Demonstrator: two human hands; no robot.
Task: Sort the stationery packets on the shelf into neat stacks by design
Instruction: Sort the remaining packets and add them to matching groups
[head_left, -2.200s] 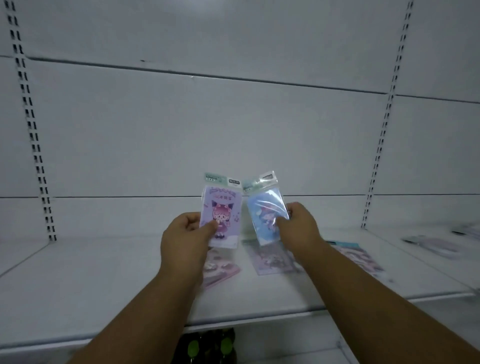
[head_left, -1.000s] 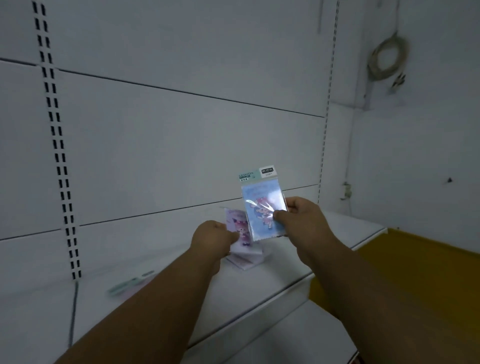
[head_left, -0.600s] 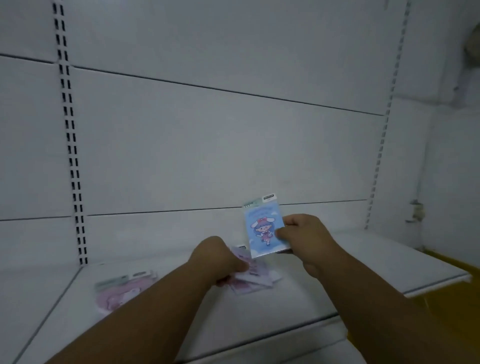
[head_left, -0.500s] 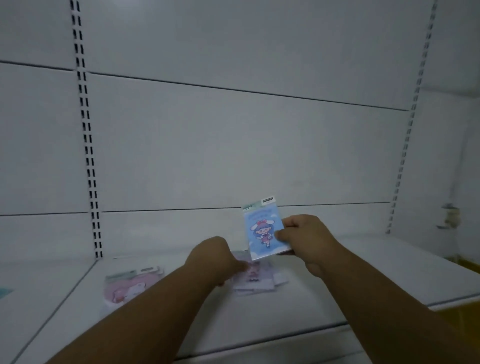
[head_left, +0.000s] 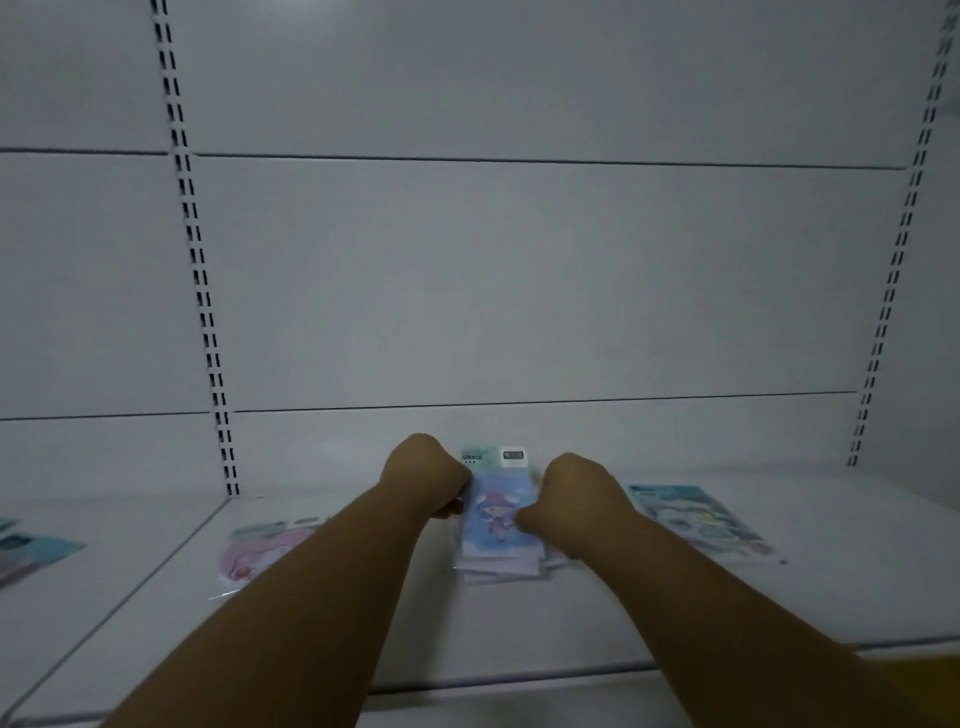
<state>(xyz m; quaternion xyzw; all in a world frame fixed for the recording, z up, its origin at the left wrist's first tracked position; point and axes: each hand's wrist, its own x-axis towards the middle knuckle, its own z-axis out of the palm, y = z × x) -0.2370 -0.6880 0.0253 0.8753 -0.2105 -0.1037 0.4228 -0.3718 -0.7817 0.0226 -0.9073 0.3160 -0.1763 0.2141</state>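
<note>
Both hands grip one blue cartoon-girl packet (head_left: 497, 512) at centre frame: the left hand (head_left: 423, 475) curls round its left edge, and the right hand (head_left: 576, 493) pinches its right edge, thumb on the printed face. Under the packet sits a small stack of pale lilac packets (head_left: 501, 566) on the white shelf (head_left: 623, 613). A pink packet (head_left: 254, 553) lies flat to the left, partly behind the left forearm. A teal packet (head_left: 696, 517) lies to the right, and more teal packets (head_left: 31, 548) show at the left edge.
</note>
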